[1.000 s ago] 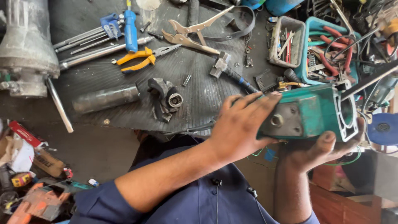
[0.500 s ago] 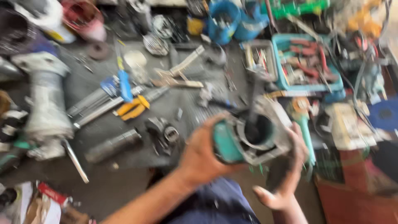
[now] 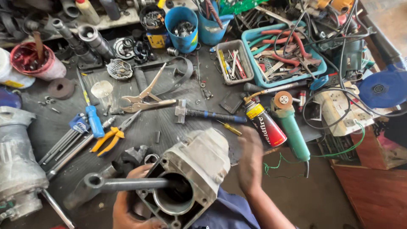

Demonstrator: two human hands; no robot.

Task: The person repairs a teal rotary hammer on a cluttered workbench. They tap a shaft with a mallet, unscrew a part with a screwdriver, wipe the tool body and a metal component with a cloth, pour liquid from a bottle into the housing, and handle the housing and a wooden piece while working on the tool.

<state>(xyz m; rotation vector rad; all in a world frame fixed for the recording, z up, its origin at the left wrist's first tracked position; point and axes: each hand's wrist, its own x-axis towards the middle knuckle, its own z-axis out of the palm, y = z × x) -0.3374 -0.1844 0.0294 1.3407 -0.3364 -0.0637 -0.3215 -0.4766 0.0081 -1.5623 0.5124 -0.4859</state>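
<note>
Here, housing: a grey metal motor housing (image 3: 193, 176), open bore turned toward the camera.
Axis: steel rod (image 3: 127, 183) lies leftward from bore.
Left hand (image 3: 129, 208): closed under housing.
Right hand (image 3: 250, 159): blurred, grip cannot be told, beside housing.

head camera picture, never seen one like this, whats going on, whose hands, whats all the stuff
The camera sits on a person's head and looks down at a workbench, so both hands are that person's own. The left hand grips a grey metal housing from below; a dark rod sticks out of its round opening. The right hand, blurred, is beside the housing, by a red spray can. Around lie yellow pliers, a hammer, a green grinder and a teal tray of tools.
</note>
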